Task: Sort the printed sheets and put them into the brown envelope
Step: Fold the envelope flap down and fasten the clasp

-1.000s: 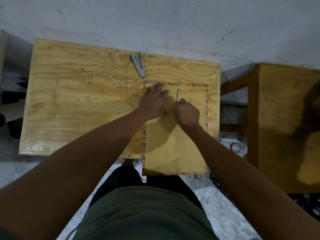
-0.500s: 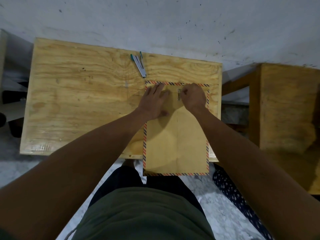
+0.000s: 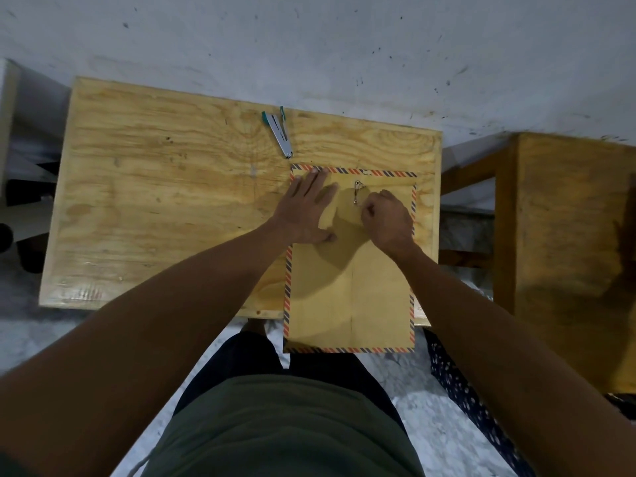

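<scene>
A brown envelope [image 3: 351, 297] with a red-and-blue striped border lies on the right side of the plywood table [image 3: 165, 208], its near end hanging over the front edge. My left hand [image 3: 306, 211] lies flat, fingers spread, on the envelope's top left part. My right hand [image 3: 387, 222] is curled just below and to the right of the small metal string clasp [image 3: 357, 192] near the top, its fingertips pinched at the closure. No printed sheets are in sight.
A silver stapler with green ends [image 3: 280, 134] lies on the table just beyond the envelope. A second wooden table [image 3: 571, 256] stands to the right across a gap. A grey wall [image 3: 309, 46] runs behind both.
My right hand went up to the clasp at the envelope's top edge, then came back down a little to the right of it. My left hand stayed pressed on the envelope.
</scene>
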